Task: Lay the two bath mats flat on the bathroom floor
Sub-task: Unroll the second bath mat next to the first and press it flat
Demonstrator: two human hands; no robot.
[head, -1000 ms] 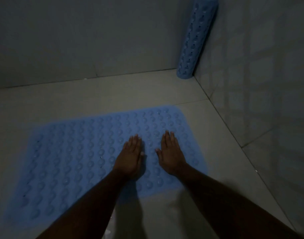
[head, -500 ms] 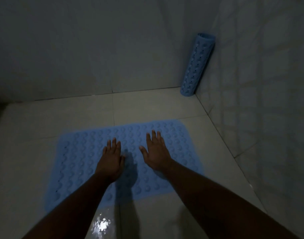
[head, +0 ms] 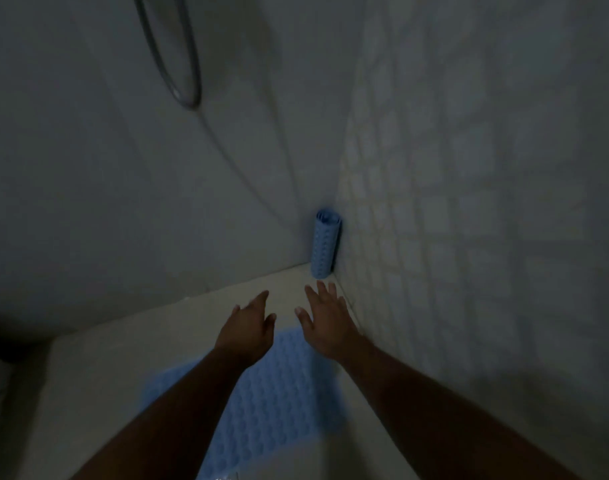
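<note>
A grey shower hose [head: 178,64] hangs in a loop at the upper left of the frame, against the plain wall. Below it, the pale floor [head: 123,375] fills the lower left. Left of centre, the left hand [head: 247,327] is stretched forward with its fingers straight and loosely spread, holding nothing. Under both forearms, in the lower middle, the unrolled blue mat [head: 279,393] lies flat on the floor, its bumps facing up. Just right of centre, the right hand [head: 325,320] reaches out the same way, fingers extended and empty. Above it, the rolled blue mat [head: 325,242] stands upright in the corner, apart from both hands. The tiled wall [head: 469,202] fills the right side.
</note>
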